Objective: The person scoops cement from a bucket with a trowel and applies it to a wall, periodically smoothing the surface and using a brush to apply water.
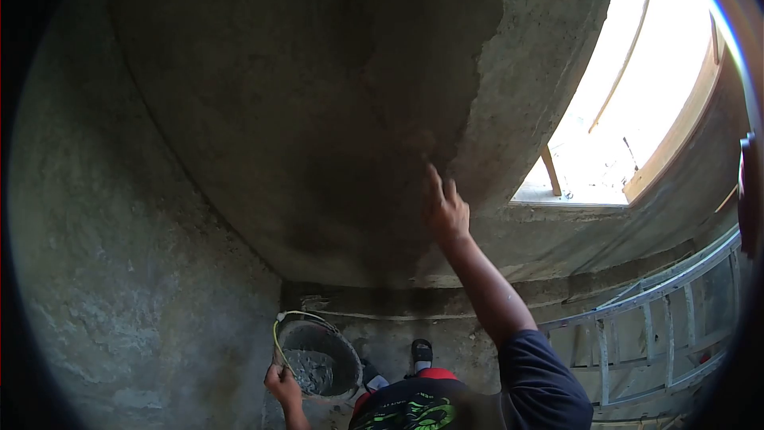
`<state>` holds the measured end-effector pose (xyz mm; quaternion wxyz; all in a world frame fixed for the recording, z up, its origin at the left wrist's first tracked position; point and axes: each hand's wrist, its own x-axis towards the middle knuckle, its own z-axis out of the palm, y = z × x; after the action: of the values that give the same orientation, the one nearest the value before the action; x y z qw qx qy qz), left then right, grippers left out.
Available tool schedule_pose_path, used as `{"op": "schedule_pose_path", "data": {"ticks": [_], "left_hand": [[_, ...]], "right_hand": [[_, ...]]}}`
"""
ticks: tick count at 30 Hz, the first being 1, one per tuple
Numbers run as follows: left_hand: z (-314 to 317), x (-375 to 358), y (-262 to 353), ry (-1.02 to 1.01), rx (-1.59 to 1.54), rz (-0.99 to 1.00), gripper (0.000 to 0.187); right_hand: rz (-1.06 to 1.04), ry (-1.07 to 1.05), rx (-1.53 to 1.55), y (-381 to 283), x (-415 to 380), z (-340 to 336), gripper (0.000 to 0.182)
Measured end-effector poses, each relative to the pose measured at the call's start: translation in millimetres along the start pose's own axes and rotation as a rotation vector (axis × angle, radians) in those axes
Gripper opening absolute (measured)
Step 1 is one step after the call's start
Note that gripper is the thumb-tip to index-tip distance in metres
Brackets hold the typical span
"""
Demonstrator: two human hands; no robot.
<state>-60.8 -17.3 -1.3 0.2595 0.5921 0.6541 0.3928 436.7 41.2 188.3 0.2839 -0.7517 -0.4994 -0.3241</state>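
Observation:
My left hand (283,386) is closed at the near side of a dark bucket (350,353), where a yellow-green cord-like handle (278,334) comes down to it. Grey wet mortar (312,370) lies in the bucket. My right arm reaches up to the cement wall (318,111). With its fingers stretched out, my right hand (447,205) is at a darker, damp-looking patch (366,191) of that wall. I see nothing held in it, though shadow makes the fingertips hard to read.
A bright window opening (621,95) with wooden pieces is at the upper right. Below it, a metal ladder (668,295) extends along the right side. Another rough wall (119,287) stands on the left. My shoe (422,349) is on the concrete floor beside the bucket.

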Motion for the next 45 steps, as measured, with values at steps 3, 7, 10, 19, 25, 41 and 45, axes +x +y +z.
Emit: {"op": "schedule_pose_path", "data": {"ticks": [3, 7, 10, 19, 25, 41, 45], "left_hand": [[-4.1, 4.5, 9.6, -0.007, -0.010, -0.001, 0.028], [-7.2, 3.4, 5.3, 0.009, -0.131, -0.031, 0.029], [-11.4, 4.1, 6.0, 0.004, -0.058, -0.007, 0.029], [-8.6, 5.1, 0.3, 0.005, -0.032, 0.064, 0.031], [-9.2, -1.6, 2.2, 0.020, -0.058, -0.004, 0.028], [0.4, -14.1, -6.1, 0.007, -0.099, -0.011, 0.025], [-7.0, -13.3, 3.2, 0.017, -0.075, 0.017, 0.027]], "right_hand": [[0.091, -0.226, 0.047, 2.0, -60.8, 11.8, 0.069], [0.095, -0.419, 0.214, 11.6, -96.0, -11.9, 0.068], [-0.058, -0.019, 0.367, 20.2, -52.3, -20.8, 0.061], [-0.037, 0.009, 0.215, -8.7, 39.0, -29.3, 0.054], [-0.068, -0.166, 0.212, -12.3, -14.1, -22.6, 0.056], [-0.028, -0.514, 0.016, 11.9, -98.7, 39.4, 0.068], [-0.007, -0.489, 0.181, 6.7, -99.8, 2.2, 0.064]]}}
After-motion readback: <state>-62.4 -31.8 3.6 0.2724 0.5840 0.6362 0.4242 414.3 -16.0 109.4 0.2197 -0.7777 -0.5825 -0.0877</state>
